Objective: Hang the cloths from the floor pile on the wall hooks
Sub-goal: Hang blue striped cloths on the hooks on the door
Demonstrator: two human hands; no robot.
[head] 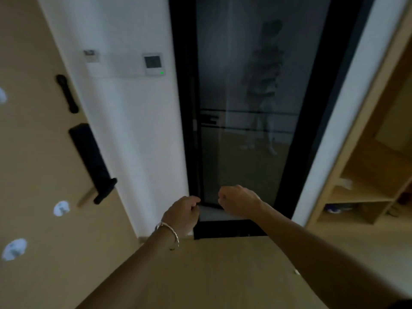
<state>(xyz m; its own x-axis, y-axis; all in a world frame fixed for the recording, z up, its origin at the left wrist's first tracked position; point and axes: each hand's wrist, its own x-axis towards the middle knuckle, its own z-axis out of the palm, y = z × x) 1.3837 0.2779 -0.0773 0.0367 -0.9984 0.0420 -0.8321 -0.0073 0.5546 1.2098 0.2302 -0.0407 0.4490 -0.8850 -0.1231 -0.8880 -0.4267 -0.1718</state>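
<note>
Left hand (pixel 181 216), with a thin silver bracelet (pixel 167 230) at the wrist, and right hand (pixel 237 202) are both curled into loose fists with nothing visibly gripped, held side by side but apart before the foot of a black-framed dark glass door (pixel 240 85). To the left, round white wall hooks (pixel 61 208) sit on a beige wooden door bearing a black lock handle (pixel 93 161). No cloth or floor pile is in view; light wooden open shelves (pixel 367 181) stand at right.

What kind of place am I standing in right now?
Probably a home entryway or hall: a door with a black electronic lock on the left, a wall thermostat panel, a dark glass door, and open wooden shelving on the right.
</note>
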